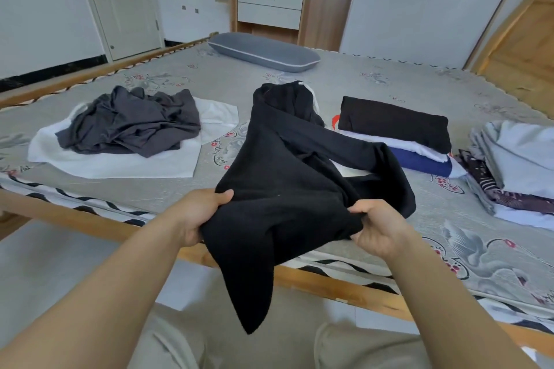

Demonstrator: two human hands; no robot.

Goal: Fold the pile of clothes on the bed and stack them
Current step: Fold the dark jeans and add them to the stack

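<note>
We hold a black garment (287, 177) by its near edge, our left hand (199, 216) and right hand (379, 228) each pinching a bunch of the cloth with thumb on top and fingers curled under. The hands sit apart, probably so the fabric spreads between them and we can find its shape before folding. The garment's far part trails across the middle of the bed (299, 75), while a loose corner droops off the near edge past the wooden frame (90, 219), so it is only partly lifted.

To the far left lies the unfolded pile (126, 126): a crumpled dark grey piece on top of a white one, waiting their turn. To the right, just beside the black garment, stands the folded stack (398, 132), black on top, white beneath, blue at the bottom; keeping it on the opposite side from the pile seems meant to separate done from undone. Farther right sits a heap of grey and patterned bedding (509, 159). A grey pillow (263, 51) rests at the far side.
</note>
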